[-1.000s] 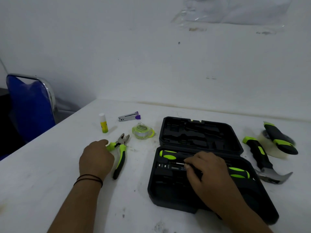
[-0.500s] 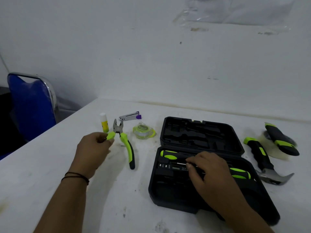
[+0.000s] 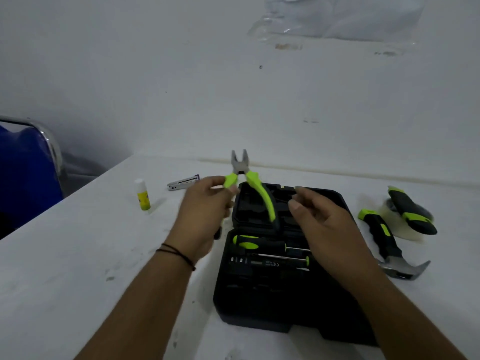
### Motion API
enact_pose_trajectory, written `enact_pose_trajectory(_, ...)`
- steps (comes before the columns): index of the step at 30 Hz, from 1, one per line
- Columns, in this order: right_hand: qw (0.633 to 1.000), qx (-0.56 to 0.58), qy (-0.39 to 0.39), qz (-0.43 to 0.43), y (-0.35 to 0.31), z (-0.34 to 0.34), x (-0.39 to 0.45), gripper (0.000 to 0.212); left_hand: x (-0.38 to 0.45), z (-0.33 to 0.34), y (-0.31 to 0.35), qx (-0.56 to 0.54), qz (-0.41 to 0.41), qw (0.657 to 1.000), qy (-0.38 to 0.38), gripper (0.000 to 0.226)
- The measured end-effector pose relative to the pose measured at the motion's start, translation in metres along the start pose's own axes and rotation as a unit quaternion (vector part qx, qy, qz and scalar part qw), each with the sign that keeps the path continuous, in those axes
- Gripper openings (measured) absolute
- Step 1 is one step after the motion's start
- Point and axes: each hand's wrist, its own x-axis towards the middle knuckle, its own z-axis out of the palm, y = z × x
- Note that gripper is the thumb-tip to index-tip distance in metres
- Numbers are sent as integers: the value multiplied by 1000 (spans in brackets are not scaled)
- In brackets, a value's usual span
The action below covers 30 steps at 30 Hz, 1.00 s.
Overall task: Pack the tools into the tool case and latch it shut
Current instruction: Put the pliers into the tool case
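Lifted off the table, pliers (image 3: 250, 185) in left hand's (image 3: 205, 216) grip; right hand (image 3: 327, 224) seemingly slack over screwdriver-holding case (image 3: 259, 302).

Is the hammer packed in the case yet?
No, the hammer lies on the table right of the open case.

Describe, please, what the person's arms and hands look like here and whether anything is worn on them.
Both forearms are bare, with no sleeves in view and no gloves. The left hand has thin dark cord bands around its wrist. The right hand shows no band, watch or ring, and its thumbnail is short.
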Motion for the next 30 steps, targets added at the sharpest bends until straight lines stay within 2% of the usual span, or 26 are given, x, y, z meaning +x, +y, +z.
enact_pose_trajectory(2,998,27,-23,49,2,-5,3,45,-4,21,-7,-3,-7,1000,-26,13)
enact_pose_trajectory(4,996,34,-42,73,7,-4,2,44,-10,34,-16,-7,-18,999,-42,13)
enact_pose_trajectory(8,996,16,-34,83,24,-1,-1,33,-18,40,-29,-37,-31,995,-87,14)
enact_pose_trajectory(11,996,32,-16,79,34,1,-3,32,-19,33,-31,-87,-68,984,-139,15)
enact_pose_trajectory(14,999,16,-2,51,38,1,-9,32,-23,25,-31,-90,-93,973,-192,17)
enact_pose_trajectory(18,999,-18,25,20,37,-1,-13,33,-26,20,-31,-18,-80,976,-202,17)
enact_pose_trajectory(22,990,-130,45,-40,39,-2,-14,36,-30,21,-30,-46,-95,970,-220,16)
enact_pose_trajectory(24,981,-182,38,-52,36,-2,-18,56,-33,24,-31,-59,-87,968,-228,16)
enact_pose_trajectory(27,953,-293,2,-74,29,-1,-25,103,-36,29,-34,-74,-82,971,-211,14)
enact_pose_trajectory(30,926,-368,-2,-83,33,3,-26,119,-39,33,-36,-87,-77,975,-192,14)
